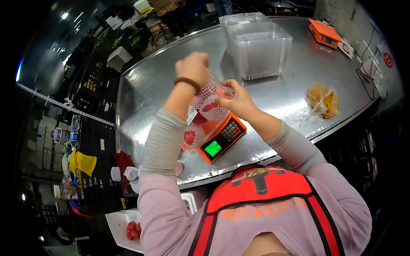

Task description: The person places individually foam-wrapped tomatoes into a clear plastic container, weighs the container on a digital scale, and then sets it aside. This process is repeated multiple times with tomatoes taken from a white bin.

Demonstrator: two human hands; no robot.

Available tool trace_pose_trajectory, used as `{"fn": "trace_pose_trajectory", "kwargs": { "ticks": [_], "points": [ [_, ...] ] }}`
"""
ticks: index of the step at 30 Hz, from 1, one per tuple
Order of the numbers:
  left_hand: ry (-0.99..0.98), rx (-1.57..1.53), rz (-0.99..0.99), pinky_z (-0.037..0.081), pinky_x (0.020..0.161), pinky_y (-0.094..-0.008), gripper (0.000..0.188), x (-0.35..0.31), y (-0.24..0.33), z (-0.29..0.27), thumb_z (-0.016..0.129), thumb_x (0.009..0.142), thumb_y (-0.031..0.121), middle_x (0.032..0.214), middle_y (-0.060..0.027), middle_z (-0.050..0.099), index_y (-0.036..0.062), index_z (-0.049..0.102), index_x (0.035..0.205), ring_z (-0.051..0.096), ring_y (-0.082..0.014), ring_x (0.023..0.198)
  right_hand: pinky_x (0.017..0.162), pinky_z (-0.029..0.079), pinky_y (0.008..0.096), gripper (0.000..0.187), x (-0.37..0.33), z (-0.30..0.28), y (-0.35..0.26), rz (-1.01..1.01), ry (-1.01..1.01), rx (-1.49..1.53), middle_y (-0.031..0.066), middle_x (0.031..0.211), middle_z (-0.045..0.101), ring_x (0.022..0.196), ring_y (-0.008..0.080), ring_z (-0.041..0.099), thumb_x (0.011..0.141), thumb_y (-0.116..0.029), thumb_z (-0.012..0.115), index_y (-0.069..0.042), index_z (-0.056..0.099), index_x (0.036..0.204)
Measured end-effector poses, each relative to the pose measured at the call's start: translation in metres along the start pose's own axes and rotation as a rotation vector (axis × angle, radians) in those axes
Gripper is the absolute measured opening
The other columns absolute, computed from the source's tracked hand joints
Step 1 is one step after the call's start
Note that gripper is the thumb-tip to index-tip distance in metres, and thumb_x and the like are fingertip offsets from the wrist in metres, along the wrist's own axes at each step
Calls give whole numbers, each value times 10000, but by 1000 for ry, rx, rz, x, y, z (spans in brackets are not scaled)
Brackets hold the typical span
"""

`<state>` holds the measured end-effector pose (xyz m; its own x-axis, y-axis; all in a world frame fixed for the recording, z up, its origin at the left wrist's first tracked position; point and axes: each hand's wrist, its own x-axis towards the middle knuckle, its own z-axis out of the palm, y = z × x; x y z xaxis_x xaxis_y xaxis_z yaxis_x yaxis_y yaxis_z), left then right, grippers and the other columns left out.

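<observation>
Red fruits in white foam nets (215, 112) sit in a clear plastic container on an orange digital scale (239, 126) with a lit green display. My right hand (240, 100) grips the container's far right side, with thumb and fingers around its edge. Above the far end of the container, my left hand (193, 67) is curled closed, wearing a brown band at the wrist. What its fingers hold, if anything, is hidden. My left forearm covers part of the container's left side.
Stacked clear plastic containers (262, 51) stand at the back of the metal table (149, 91). To the right lie a bag of yellow bands (323, 101) and, farther back, a second orange scale (324, 32). A white box (117, 228) with red fruits is below the near left edge.
</observation>
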<state>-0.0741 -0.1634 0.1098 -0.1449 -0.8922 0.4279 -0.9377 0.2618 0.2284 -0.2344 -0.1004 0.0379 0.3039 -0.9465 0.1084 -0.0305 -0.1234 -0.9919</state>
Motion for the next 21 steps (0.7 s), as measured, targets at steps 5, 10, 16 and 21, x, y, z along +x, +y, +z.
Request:
{"fn": "trace_pose_trajectory", "kwargs": {
  "ticks": [5,10,16,21],
  "points": [
    [-92,-492,-342,465,636,-279,162,19,-134,19,485,692,-62,698,-33,629,11,630,686,568,-150,664,836,476,297,481,-5,-9,-14,-105,-96,169,104,1089,588,984,161,580,744,-45,693,13,477,1171],
    [-639,-515,-395,482,767,-285,151,-37,-132,40,555,820,37,932,-90,670,7,695,868,612,-178,865,894,460,300,482,-2,-29,8,4,-65,282,101,1147,570,1036,164,557,745,-34,695,-3,480,1175],
    [-870,-1385,-690,440,940,-386,523,-63,-106,54,484,881,353,1211,-166,581,-40,530,1222,556,-276,1102,942,441,325,491,-16,-48,15,-202,49,302,103,1236,526,1102,180,527,738,-24,702,-14,486,1178],
    [-794,-1991,-423,360,1047,-432,827,-94,30,40,407,857,661,1356,-180,460,15,379,1371,477,-298,1224,903,467,320,431,-35,-121,-25,-34,186,617,122,1187,551,1052,175,553,735,-3,701,-26,494,1111]
  ]
}}
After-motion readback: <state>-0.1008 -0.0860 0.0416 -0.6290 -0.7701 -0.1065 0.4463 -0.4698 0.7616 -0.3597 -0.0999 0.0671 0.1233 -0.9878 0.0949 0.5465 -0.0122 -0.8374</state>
